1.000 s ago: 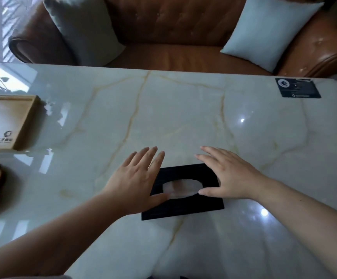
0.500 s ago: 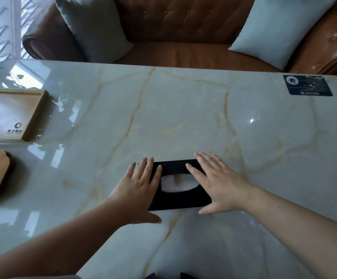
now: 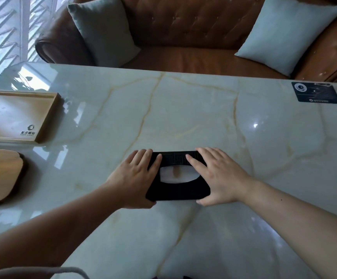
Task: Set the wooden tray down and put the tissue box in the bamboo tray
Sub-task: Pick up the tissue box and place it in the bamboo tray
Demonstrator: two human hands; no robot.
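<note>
Both hands are clamped on the black tissue box (image 3: 177,176), one per short end. The left hand (image 3: 135,178) has its fingers over the far edge and thumb tucked at the near corner; the right hand (image 3: 216,176) mirrors it. Not fists, more flat, spread palms squeezing inward, which makes sense for a wide, low box you can't wrap one hand around. I'd guess the lift is about to start. The box sits on the marble table (image 3: 183,109). The bamboo tray (image 3: 48,115) is well off beyond the left hand, empty, with a rounder wooden tray (image 3: 0,174) nearer, already set down.
</note>
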